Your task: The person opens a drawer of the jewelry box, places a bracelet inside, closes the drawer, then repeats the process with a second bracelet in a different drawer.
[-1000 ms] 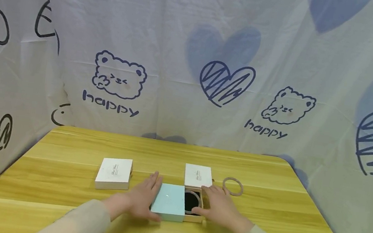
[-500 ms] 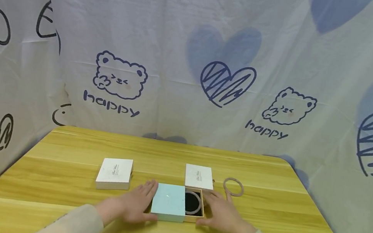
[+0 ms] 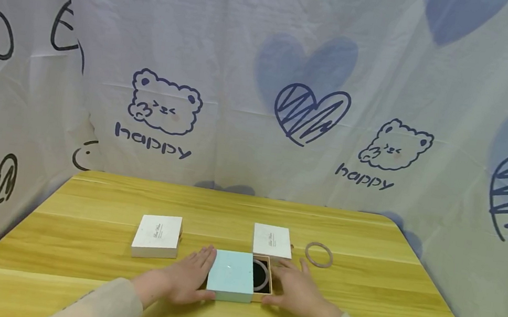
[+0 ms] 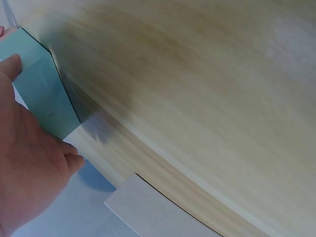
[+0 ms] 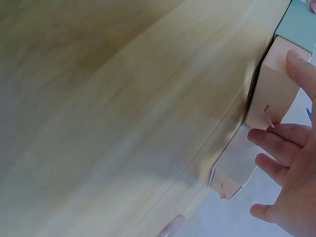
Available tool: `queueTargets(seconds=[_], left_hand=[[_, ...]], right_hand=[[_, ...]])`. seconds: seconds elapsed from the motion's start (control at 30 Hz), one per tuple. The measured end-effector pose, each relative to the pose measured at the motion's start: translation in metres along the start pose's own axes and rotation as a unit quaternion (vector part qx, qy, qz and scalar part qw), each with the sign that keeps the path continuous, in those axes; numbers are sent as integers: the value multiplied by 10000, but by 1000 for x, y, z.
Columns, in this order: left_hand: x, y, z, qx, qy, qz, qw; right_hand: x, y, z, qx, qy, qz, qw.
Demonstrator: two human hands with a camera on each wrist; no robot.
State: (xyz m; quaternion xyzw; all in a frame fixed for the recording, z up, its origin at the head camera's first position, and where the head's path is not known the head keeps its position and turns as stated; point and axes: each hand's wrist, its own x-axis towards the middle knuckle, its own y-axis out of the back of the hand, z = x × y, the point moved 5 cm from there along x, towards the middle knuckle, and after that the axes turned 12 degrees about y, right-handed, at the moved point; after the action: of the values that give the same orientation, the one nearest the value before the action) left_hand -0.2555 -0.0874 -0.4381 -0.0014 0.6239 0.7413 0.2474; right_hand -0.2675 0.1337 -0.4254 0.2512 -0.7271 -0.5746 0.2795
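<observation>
With straight fingers, the left hand [image 3: 184, 279] braced the blue sleeve [image 3: 231, 273]; the right hand [image 3: 297, 292], fingers loosely extended, met the tray [image 3: 257, 297]. Between them lay the boxed bangle [image 3: 266, 276]; pushing level looked best.

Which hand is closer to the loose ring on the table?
The right hand, on the ring's near side. The left hand is farther, left of the blue box.

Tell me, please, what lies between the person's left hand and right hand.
In the head view, a light-blue box sleeve and its partly exposed tray holding a ring lie between the left hand and right hand.
</observation>
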Motion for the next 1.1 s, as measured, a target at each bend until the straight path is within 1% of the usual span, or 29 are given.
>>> queueTargets(seconds=[0.23, 0.5, 0.73, 0.83, 0.93, 1.1], left_hand=[[0, 0, 0, 76, 25, 28, 10000], [-1, 1, 1, 42, -26, 35, 10000], [-3, 2, 2, 43, -59, 40, 10000], [-3, 2, 2, 77, -44, 57, 9999], [-3, 2, 3, 105, -23, 82, 9999], [-4, 3, 3, 119, 6, 126, 9998]], right_hand=[[3, -2, -4, -96, 46, -65, 9999], [9, -5, -10, -19, 178, -107, 9998], [14, -5, -22, -71, 460, -198, 9987], [16, -6, -25, 74, 535, -220, 9983], [17, -7, -26, 129, 516, -217, 9983], [17, -8, -27, 19, 512, -208, 9985]])
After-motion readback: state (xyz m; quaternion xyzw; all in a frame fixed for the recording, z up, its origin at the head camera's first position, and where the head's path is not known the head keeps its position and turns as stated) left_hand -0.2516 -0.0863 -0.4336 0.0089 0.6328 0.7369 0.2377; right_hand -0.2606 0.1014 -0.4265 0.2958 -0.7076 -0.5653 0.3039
